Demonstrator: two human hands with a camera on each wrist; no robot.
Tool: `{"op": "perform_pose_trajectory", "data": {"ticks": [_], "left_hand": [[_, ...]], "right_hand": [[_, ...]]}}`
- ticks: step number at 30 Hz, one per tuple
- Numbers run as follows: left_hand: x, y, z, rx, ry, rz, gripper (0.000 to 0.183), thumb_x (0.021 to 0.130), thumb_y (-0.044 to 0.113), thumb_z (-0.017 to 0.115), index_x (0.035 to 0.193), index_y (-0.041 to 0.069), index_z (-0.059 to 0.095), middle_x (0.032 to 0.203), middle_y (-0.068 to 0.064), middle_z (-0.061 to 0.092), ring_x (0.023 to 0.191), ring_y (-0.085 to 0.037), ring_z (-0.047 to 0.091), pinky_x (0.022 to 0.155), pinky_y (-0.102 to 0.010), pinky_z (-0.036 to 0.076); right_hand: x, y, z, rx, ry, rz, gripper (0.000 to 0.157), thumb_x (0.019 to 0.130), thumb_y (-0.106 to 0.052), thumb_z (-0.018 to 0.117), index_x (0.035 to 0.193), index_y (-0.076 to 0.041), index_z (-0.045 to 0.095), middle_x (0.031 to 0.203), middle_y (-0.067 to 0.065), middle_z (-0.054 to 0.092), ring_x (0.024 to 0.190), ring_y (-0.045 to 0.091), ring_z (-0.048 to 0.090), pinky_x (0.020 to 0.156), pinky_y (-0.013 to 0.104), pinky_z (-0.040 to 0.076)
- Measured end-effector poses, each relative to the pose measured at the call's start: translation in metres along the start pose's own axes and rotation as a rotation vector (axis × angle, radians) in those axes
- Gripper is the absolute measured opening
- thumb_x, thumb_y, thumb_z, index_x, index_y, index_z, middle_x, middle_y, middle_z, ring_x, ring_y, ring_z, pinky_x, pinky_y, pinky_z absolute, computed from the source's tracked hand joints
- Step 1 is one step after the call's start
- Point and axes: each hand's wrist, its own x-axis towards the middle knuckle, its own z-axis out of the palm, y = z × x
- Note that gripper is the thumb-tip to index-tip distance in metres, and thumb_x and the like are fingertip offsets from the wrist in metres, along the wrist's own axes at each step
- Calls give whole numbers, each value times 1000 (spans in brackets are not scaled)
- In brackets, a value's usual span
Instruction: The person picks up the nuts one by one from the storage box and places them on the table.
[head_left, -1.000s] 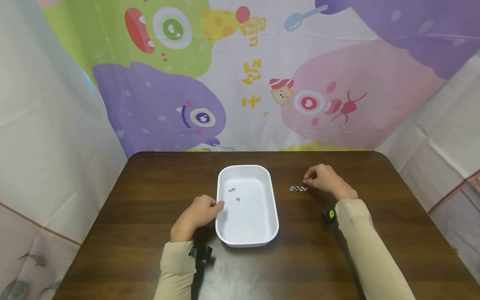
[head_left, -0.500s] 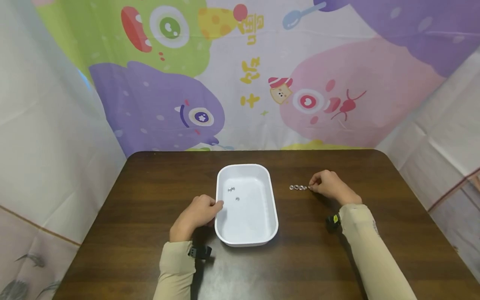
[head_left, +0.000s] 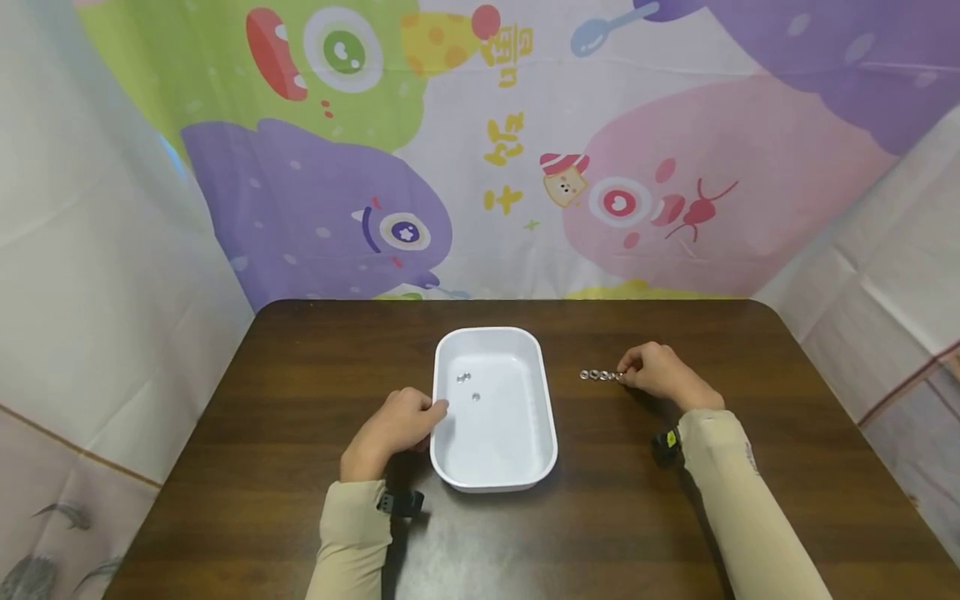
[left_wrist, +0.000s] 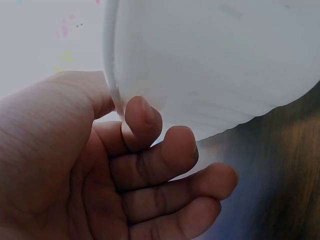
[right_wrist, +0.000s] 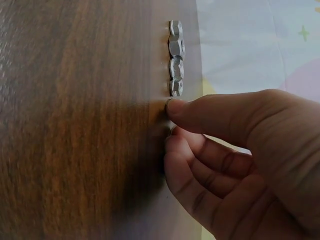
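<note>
Only readable text: yellow stylised Chinese characters (head_left: 504, 140), printed sideways in a column on the white cloth backdrop with cartoon monsters (head_left: 517, 258). Bottom one reads 干, middle looks like 饭, top one can't tell. Small yellow-green label (head_left: 671, 437) on black right-wrist device (head_left: 662, 452): too small to read.

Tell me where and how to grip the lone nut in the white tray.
Likely best: pinch the lone nut by opposite outer sides, coming from above. It sits on the floor of the tray, whose raised walls hinder a low approach, and apart from the two other nuts, leaving room around it. Facets are too small to tell.
</note>
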Motion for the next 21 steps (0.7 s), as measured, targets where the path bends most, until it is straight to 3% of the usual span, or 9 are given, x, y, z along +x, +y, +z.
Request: {"op": "perform_pose_trajectory", "data": {"ticks": [21], "left_hand": [[1,3,-1,5,7,4,44,100,31,53,62,9,61,52,-2,54,50,-15,49,52,-29,40]], "right_hand": [[-1,1,0,9,-16,-4,11,93,-4,65,99,-2,74,89,8,72,71,16,53,66,31,44]]}}
